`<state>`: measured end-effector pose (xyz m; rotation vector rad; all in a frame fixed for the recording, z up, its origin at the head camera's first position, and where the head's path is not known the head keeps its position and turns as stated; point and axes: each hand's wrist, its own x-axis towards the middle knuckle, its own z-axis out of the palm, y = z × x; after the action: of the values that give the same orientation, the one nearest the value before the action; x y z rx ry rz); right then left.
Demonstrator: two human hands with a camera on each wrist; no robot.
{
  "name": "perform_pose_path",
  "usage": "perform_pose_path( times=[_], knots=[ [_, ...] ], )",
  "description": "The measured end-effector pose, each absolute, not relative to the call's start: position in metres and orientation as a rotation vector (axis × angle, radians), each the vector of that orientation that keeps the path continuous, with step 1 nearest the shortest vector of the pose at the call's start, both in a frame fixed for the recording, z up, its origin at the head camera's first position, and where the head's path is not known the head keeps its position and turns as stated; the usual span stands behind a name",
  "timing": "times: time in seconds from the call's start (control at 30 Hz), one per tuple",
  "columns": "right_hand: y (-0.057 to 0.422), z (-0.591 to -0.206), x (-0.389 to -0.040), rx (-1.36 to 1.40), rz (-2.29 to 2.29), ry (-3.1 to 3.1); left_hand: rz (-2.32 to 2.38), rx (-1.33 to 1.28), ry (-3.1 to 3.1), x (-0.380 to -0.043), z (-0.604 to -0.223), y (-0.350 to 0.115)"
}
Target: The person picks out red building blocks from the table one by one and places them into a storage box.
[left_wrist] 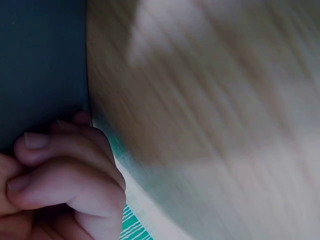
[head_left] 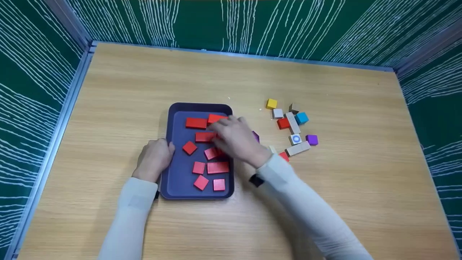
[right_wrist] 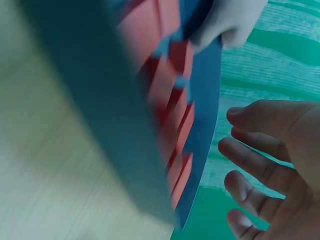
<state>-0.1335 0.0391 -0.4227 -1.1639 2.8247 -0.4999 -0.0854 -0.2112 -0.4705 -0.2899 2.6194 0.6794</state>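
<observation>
A dark blue tray lies on the table with several red blocks in it, both cubes and longer ones. At its left side my left hand grips the rim; the left wrist view shows those fingers curled at the tray's edge. My right hand is over the tray's right side, covering some blocks from the head view. In the right wrist view its fingers are spread and loosely bent, with nothing between them. Near its fingertips are a red block and another red block.
Right of the tray lies a loose group of blocks: a yellow cube, a blue block, a purple cube, a red block and pale long blocks. A second purple block is partly hidden by my right hand. Green walls enclose the table.
</observation>
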Motion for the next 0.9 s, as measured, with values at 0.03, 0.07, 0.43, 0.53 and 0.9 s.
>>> perform_pose_path(
  times=[0.03, 0.07, 0.43, 0.53, 0.9],
  knots=[
    [0.047, -0.423, -0.136, -1.134, -0.508, 2.834, 0.681, -0.294, 2.614, -0.085, -0.47, -0.211],
    [0.055, -0.423, -0.139, -1.097, -0.513, 2.841, 0.683, -0.299, 2.608, -0.085, -0.47, -0.212],
    [0.164, -0.439, -0.16, -0.824, -0.522, 2.986, 0.698, -0.286, 2.603, -0.085, -0.469, -0.209],
    [0.186, -0.445, -0.164, -0.743, -0.487, 3.027, 0.695, -0.285, 2.603, -0.085, -0.47, -0.209],
    [0.21, -0.462, -0.176, -0.684, -0.348, 3.056, 0.684, -0.277, 2.633, -0.085, -0.47, -0.209]
  ],
)
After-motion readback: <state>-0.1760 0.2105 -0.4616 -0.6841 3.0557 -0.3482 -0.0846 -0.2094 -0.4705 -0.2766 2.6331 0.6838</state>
